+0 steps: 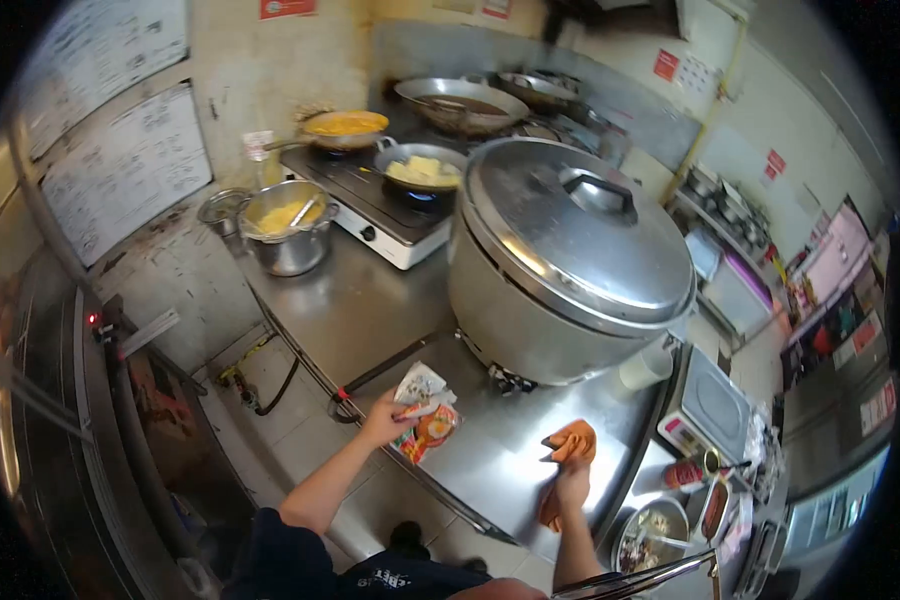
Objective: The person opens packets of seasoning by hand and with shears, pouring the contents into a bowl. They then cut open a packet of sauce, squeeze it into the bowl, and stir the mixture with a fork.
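My left hand [383, 420] is closed around a torn-looking printed food packet [433, 430], with a bowl of food pictured on its front. It holds the packet over the near left edge of the steel counter [470, 400]. To the right, my right hand [572, 487] grips an orange cloth [573, 441], which lies bunched against the counter top. Beyond both hands stands a large rice cooker [560, 270] with its lid on. What the packet contains is hidden.
A two-burner gas stove [400, 235] holds a pan of yellow chunks [422, 168] over a blue flame and a pan of orange food [345, 125]. A steel pot [290, 245] sits left. On the right are a weighing scale [710, 405], a red can [685, 472] and a bowl [650, 540].
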Available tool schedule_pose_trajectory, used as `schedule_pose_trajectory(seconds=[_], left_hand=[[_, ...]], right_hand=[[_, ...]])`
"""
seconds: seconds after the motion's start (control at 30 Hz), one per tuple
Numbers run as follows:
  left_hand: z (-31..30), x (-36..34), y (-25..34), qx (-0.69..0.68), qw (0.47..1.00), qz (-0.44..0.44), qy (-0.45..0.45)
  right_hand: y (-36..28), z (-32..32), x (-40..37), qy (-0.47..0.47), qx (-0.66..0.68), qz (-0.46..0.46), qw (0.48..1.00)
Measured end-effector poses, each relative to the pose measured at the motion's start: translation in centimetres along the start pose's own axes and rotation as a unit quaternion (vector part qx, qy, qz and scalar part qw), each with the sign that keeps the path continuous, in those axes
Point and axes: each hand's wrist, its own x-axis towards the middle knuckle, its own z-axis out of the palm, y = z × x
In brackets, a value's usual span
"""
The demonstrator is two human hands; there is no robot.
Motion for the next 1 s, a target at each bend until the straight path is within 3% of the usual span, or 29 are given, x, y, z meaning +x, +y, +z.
schedule_pose_trajectory(seconds=[0.03, 0.13, 0.2, 0.23, 0.27, 0.33, 0.4, 0.47, 0.53, 0.6, 0.63, 0.67, 0.7, 0.73, 0.8, 0.87, 0.9, 0.93, 0.97, 1.0], left_hand=[[-0.4, -1.2, 0.6, -0.022, 0.999, 0.021, 0.032], [-1.8, -5.1, 2.3, -0.042, 0.994, -0.015, 0.103], [-3.5, -7.6, 4.9, -0.051, 0.986, -0.032, 0.156], [-4.1, -8.7, 5.8, -0.068, 0.979, -0.042, 0.187], [-5.0, -10.2, 6.1, -0.069, 0.974, -0.054, 0.209], [-7.5, -13.3, 6.5, -0.058, 0.959, -0.078, 0.267], [-10.5, -16.5, 7.6, -0.028, 0.939, -0.085, 0.332], [-13.6, -18.6, 10.4, -0.01, 0.921, -0.097, 0.377], [-15.9, -20.6, 9.9, 0.014, 0.904, -0.075, 0.421], [-17.3, -21.1, 9.4, -0.049, 0.872, -0.083, 0.481], [-18.1, -21.0, 9.0, -0.055, 0.863, -0.085, 0.495], [-19.1, -20.6, 8.2, -0.056, 0.86, -0.09, 0.499], [-20.3, -20.1, 7.1, -0.049, 0.854, -0.092, 0.51], [-21.7, -19.3, 6.0, -0.04, 0.849, -0.091, 0.519], [-25.2, -17.0, 3.3, -0.093, 0.843, -0.041, 0.529], [-29.9, -15.6, -0.5, -0.007, 0.858, -0.074, 0.508], [-32.8, -14.4, -1.3, 0.026, 0.874, -0.091, 0.476], [-35.3, -13.1, -3.9, 0.055, 0.863, -0.046, 0.501], [-37.7, -12.0, -5.5, 0.058, 0.857, -0.053, 0.509], [-39.8, -11.2, -7.0, 0.003, 0.853, -0.082, 0.516]], right_hand=[[-0.5, 1.6, -1.3, -0.049, -0.106, -0.067, 0.991], [-1.8, 9.2, -7.1, -0.303, -0.263, -0.132, 0.907], [-0.9, 11.1, -11.7, -0.388, -0.054, -0.42, 0.819], [-3.5, 9.9, -13.0, -0.472, -0.051, -0.379, 0.794], [-4.0, 8.6, -12.7, -0.483, -0.054, -0.388, 0.783], [-4.1, 6.1, -8.6, -0.487, 0.035, -0.308, 0.817], [0.2, 4.0, -1.4, -0.472, 0.002, -0.232, 0.85], [-4.5, -1.8, 1.0, -0.494, -0.007, -0.208, 0.844], [-6.8, -3.0, 2.4, -0.416, -0.052, -0.092, 0.903], [-10.1, -4.0, 2.6, -0.326, -0.103, 0.027, 0.94], [-16.7, -4.2, 1.5, -0.307, -0.267, -0.314, 0.858], [-18.0, -0.6, 1.7, -0.282, -0.143, -0.41, 0.856], [-22.7, 2.5, 0.5, -0.343, -0.06, -0.452, 0.821], [-27.2, 5.5, -1.6, -0.4, 0.011, -0.433, 0.808], [-35.7, 11.8, -5.6, -0.435, 0.029, -0.511, 0.741], [-42.8, 20.5, -7.9, -0.464, 0.071, -0.557, 0.685], [-46.4, 25.2, -9.2, -0.474, 0.063, -0.541, 0.692], [-50.5, 30.1, -10.2, -0.482, 0.057, -0.526, 0.698], [-54.4, 35.1, -11.1, -0.46, 0.03, -0.527, 0.714], [-57.9, 40.2, -11.5, -0.439, -0.003, -0.525, 0.729]])
